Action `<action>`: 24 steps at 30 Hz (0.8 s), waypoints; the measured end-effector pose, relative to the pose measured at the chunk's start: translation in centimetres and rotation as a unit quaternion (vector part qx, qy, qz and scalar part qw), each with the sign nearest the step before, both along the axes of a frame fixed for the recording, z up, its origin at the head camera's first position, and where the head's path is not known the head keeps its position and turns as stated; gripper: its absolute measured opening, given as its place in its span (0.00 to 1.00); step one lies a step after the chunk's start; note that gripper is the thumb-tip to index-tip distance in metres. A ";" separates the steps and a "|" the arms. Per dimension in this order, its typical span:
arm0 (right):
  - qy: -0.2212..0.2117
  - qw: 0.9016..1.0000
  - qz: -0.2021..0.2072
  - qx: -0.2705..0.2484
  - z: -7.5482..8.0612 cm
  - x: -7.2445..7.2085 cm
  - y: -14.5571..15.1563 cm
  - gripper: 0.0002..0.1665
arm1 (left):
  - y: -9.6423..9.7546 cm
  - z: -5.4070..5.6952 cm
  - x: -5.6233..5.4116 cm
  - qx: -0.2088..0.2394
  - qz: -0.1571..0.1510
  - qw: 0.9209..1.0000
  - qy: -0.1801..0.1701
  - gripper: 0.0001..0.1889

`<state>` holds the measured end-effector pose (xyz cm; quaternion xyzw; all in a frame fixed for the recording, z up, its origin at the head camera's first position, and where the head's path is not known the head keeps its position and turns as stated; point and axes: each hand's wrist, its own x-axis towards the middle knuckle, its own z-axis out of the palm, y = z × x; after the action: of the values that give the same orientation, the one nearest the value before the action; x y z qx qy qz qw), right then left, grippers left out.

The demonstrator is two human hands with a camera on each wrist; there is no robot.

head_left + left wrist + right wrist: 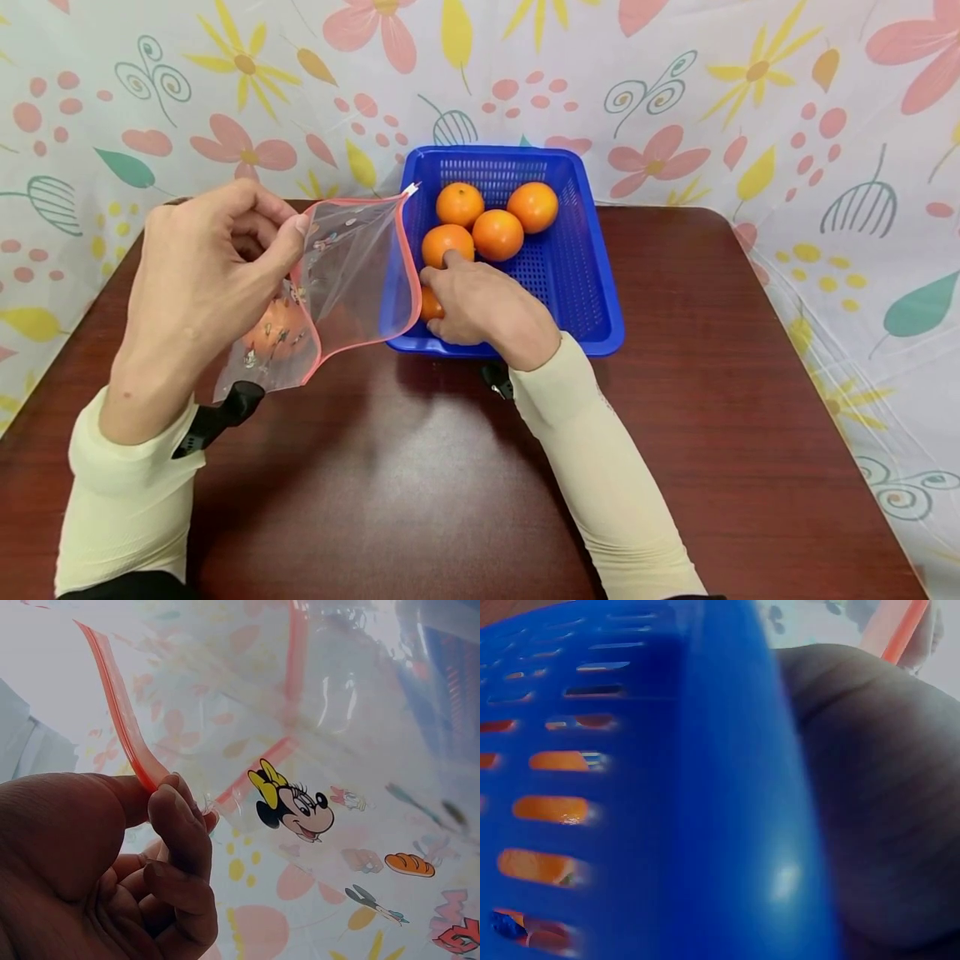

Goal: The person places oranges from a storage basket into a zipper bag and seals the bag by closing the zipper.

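Note:
My left hand (202, 275) pinches the red-edged mouth of a clear zip bag (356, 283) between thumb and fingers. The bag hangs tilted with its mouth spread toward the basket, and an orange (276, 332) lies inside it. In the left wrist view, the red zip strip (124, 712) runs up from the pinch, beside cartoon prints. My right hand (491, 308) reaches over the near rim of a blue basket (611, 312), its fingers curled round an orange (431, 305) that they partly cover. Another orange (446, 244) sits right beside the fingers.
Several more oranges, among them one at the back right (532, 207), lie in the basket. The basket stands at the back of a dark brown table (720, 400), before a flower-patterned cloth (540, 50). In the right wrist view the basket's slotted wall (645, 825) fills the foreground.

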<state>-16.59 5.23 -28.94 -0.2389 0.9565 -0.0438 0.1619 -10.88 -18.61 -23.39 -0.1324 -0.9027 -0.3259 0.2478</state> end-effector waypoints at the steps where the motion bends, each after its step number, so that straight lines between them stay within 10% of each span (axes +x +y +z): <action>1: -0.003 1.000 -0.003 0.000 0.0 0.0 0.0 0.31 | 0.0 0.0 0.0 0.000 0.001 1.000 0.001 0.09; 24: -0.055 0.998 -0.026 -0.015 -1.2 -1.5 -0.3 0.20 | 0.2 -0.2 -0.1 -0.007 0.000 1.000 -0.014 0.07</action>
<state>-18.10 4.98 -30.10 -0.2132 0.9513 -0.0750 0.2094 -10.94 -18.41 -23.64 -0.1294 -0.9085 -0.3212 0.2341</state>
